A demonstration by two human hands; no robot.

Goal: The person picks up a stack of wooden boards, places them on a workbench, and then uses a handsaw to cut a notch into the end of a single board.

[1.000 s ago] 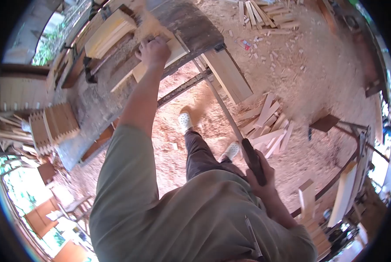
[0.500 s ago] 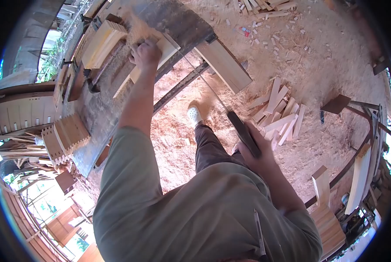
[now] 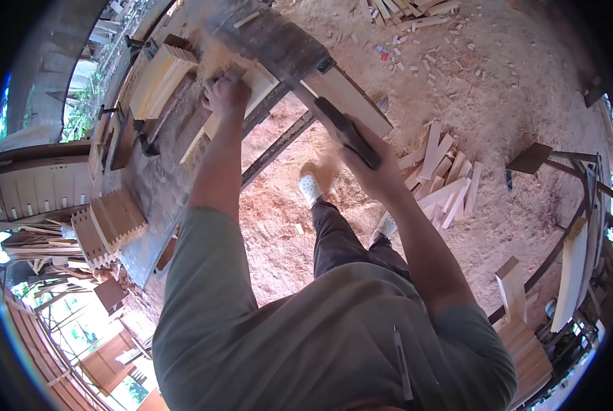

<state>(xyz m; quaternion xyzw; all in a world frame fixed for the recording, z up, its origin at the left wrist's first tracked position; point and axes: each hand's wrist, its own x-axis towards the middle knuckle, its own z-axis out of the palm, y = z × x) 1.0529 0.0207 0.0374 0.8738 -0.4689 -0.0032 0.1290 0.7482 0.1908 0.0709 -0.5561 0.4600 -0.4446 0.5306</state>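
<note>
My right hand (image 3: 371,161) is wrapped around the dark handle of a handsaw (image 3: 347,131). The saw's blade is smeared by motion and points up and left, toward the end of a pale board (image 3: 260,83). With fingers curled, my left hand (image 3: 225,94) presses that board onto the dusty workbench (image 3: 289,51). A narrow wood strip (image 3: 247,19) lies on the far part of the bench.
A thick wooden block (image 3: 162,81) and a hammer (image 3: 146,142) rest on the bench's left. Another board (image 3: 351,103) juts out at its right edge. Cut sticks (image 3: 447,181) are heaped on the sawdust-covered floor. Notched panels (image 3: 111,222) stand lower left.
My right hand has pushed the saw forward and left, up toward the bench. My left hand stays on the board. A narrow strip now shows on the far bench.
</note>
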